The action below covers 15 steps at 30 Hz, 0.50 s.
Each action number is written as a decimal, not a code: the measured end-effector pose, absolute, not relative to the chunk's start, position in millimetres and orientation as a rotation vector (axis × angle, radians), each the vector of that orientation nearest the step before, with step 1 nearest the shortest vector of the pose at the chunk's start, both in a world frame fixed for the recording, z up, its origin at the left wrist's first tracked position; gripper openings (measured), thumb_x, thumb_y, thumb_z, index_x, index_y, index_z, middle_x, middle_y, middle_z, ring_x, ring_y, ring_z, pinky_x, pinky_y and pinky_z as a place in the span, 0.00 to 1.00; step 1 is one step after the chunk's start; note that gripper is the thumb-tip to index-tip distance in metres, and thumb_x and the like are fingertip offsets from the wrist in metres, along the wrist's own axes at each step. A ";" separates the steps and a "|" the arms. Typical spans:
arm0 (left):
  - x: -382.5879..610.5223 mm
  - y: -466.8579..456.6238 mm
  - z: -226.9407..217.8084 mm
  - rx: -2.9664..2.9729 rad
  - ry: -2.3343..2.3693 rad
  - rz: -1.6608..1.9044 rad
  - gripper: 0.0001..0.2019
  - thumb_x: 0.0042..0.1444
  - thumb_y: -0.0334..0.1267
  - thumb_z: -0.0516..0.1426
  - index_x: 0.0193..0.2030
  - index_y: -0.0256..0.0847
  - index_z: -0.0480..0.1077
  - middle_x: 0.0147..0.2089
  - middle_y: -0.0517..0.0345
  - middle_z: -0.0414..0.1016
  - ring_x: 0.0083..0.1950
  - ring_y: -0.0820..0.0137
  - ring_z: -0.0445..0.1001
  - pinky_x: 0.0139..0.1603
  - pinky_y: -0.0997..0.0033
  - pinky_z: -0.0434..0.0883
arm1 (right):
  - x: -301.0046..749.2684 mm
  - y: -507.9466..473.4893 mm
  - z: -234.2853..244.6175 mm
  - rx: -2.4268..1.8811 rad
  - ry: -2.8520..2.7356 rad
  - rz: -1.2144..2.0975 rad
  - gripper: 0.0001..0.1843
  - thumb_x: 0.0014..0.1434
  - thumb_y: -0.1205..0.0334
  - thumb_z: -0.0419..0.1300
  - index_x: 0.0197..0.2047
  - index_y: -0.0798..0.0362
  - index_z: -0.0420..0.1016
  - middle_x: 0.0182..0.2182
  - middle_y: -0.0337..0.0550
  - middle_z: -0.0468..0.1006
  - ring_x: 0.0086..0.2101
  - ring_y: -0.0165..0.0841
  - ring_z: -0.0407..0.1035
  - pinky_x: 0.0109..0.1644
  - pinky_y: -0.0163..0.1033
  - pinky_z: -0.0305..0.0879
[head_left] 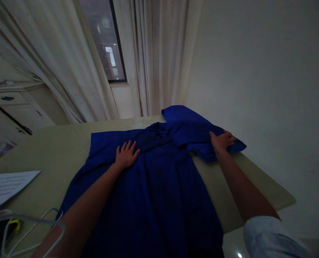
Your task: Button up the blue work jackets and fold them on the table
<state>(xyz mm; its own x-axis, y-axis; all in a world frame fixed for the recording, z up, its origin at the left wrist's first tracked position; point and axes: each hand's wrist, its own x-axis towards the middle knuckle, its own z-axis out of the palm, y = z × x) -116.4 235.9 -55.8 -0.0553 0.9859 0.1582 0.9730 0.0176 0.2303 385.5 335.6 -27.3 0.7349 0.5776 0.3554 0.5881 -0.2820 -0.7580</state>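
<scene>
A dark blue garment lies spread over the table, its collar towards the far edge and its body running down to the bottom of the view. On the upper left of its chest rests my left hand, flat with the fingers spread. My right hand lies on the garment's right sleeve, fingers stretched out and thumb apart. That sleeve is bunched or folded, with one part reaching back near the wall. Some of the cloth is hidden under my left forearm.
The pale table ends at a wall on the right. At the left lie a printed paper sheet and a white cable. Behind are curtains, a window and a cabinet.
</scene>
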 end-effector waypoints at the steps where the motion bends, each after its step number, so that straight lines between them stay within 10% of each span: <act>1: -105.6 236.3 -62.8 2.118 2.201 0.418 0.35 0.69 0.61 0.45 0.77 0.49 0.59 0.80 0.45 0.54 0.80 0.44 0.51 0.76 0.34 0.47 | 391.2 333.2 -29.2 -1.985 -0.878 -0.013 0.39 0.47 0.50 0.72 0.57 0.57 0.65 0.60 0.68 0.65 0.64 0.60 0.54 0.68 0.65 0.50; 7: -96.7 228.3 -76.8 2.120 2.165 0.514 0.37 0.69 0.63 0.44 0.78 0.49 0.56 0.81 0.47 0.52 0.81 0.47 0.48 0.78 0.38 0.43 | 389.1 331.8 -22.1 -2.083 -0.537 0.133 0.48 0.43 0.53 0.78 0.63 0.51 0.62 0.66 0.72 0.58 0.66 0.63 0.54 0.63 0.69 0.58; 15: -82.8 214.2 -63.5 2.212 2.109 0.943 0.29 0.71 0.55 0.47 0.67 0.38 0.71 0.67 0.38 0.73 0.70 0.49 0.67 0.80 0.44 0.38 | 394.0 347.9 -8.6 -1.751 -0.437 -0.025 0.27 0.56 0.62 0.60 0.60 0.41 0.69 0.57 0.65 0.68 0.57 0.55 0.69 0.61 0.69 0.62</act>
